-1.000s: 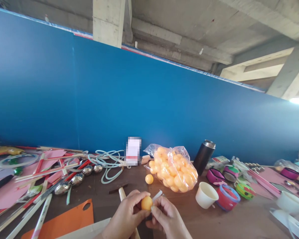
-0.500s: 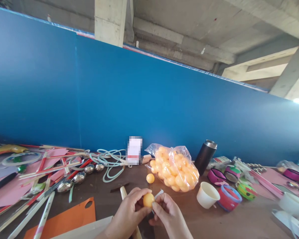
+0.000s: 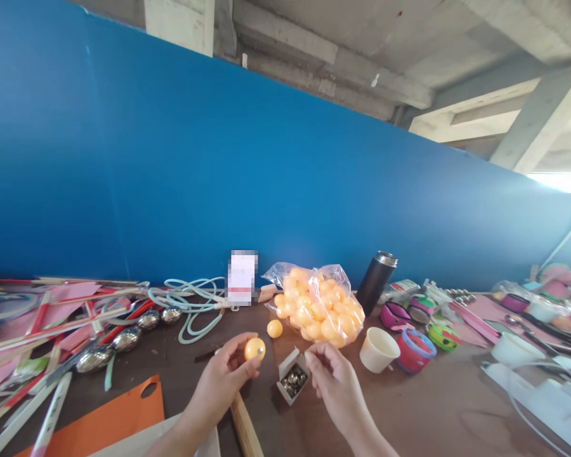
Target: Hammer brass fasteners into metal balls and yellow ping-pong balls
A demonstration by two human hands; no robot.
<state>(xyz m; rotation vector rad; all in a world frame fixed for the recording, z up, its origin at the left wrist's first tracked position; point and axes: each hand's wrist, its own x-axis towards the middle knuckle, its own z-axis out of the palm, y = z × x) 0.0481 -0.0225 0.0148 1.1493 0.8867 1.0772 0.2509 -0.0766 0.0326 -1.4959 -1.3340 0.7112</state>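
Observation:
My left hand (image 3: 221,379) pinches an orange ping-pong ball (image 3: 255,348) between thumb and fingertips, a little above the brown table (image 3: 409,412). My right hand (image 3: 335,381) hovers to the right of it with fingertips pressed together; what they hold, if anything, is too small to see. Between the hands lies a small open white box of metal pins (image 3: 291,379). A loose orange ball (image 3: 275,328) rests behind it. A clear bag of orange balls (image 3: 318,306) sits further back.
A wooden stick (image 3: 243,428) lies under my left wrist, beside an orange sheet (image 3: 105,422). Sticks, silver spoons (image 3: 126,339) and a pale green cord (image 3: 190,304) crowd the left. A black flask (image 3: 375,282), white cup (image 3: 379,349) and coloured rings (image 3: 416,349) stand right.
The hands have moved apart: the left keeps the ball, the right has drawn away to the right. The open pin box between them has come into view. The camera has tilted.

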